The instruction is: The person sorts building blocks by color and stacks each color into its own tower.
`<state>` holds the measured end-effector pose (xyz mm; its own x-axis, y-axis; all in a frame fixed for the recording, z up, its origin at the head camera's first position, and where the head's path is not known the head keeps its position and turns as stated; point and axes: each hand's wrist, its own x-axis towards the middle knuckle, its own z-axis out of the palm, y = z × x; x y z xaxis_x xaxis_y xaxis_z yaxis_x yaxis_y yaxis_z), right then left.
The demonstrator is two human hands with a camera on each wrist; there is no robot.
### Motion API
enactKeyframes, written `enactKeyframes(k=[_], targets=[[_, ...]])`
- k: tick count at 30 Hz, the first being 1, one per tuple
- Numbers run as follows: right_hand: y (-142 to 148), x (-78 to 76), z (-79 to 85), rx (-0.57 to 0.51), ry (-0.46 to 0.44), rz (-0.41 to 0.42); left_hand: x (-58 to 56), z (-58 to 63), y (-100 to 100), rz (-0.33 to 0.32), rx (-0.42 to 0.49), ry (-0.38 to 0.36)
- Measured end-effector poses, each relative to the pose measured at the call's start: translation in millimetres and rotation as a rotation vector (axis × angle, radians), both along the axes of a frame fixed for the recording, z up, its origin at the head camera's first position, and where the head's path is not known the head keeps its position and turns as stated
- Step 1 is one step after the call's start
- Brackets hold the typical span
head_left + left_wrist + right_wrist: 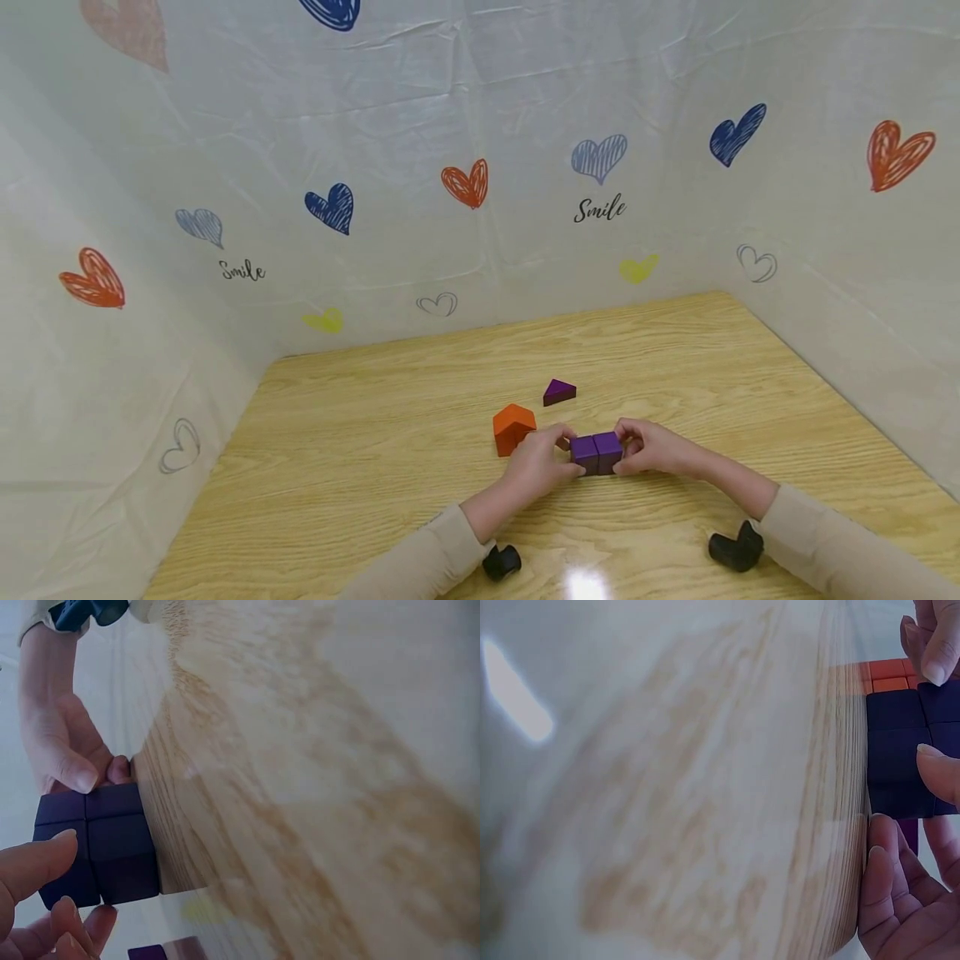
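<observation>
Purple blocks (596, 450) stand pressed together on the wooden table. In the left wrist view, seams split the purple blocks (120, 847) into a two-by-two stack. My left hand (542, 460) grips the stack's left side, thumb at the front and fingers toward the back. From the other side my right hand (651, 447) holds its right end between thumb and fingers. Just left of the stack stands an orange block shape (513, 427) with a peaked top, partly covered by the left hand. Behind the stack lies a purple triangular block (559, 392).
The wood-grain table (360, 433) meets a pale curtain (517, 250) printed with hearts at its back and sides. Both wrists carry black mounts, one (501, 562) beside the left sleeve and another (737, 547) beside the right sleeve.
</observation>
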<state>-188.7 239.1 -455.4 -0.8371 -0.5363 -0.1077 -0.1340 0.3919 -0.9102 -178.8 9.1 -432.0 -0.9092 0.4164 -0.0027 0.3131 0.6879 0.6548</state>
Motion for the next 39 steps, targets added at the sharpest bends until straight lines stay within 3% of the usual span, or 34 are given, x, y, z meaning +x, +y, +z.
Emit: enactKeyframes(k=[7,18,29,39], targets=[[-0.2,1.0,0.7,-0.028,-0.006,0.003,-0.1,-2.1,0.0,0.027,0.023,-0.082],[-0.7,-0.1,0.7,-0.019,-0.017,-0.008,-2.0,-4.6,0.5,0.007,0.027,-0.105],[-0.3,-0.3,1.3,-0.007,-0.014,-0.003,-3.5,-4.7,0.8,-0.031,-0.054,-0.027],[-2.0,0.3,5.6,0.006,-0.015,0.006,-3.3,-2.6,-0.8,-0.052,-0.080,-0.020]])
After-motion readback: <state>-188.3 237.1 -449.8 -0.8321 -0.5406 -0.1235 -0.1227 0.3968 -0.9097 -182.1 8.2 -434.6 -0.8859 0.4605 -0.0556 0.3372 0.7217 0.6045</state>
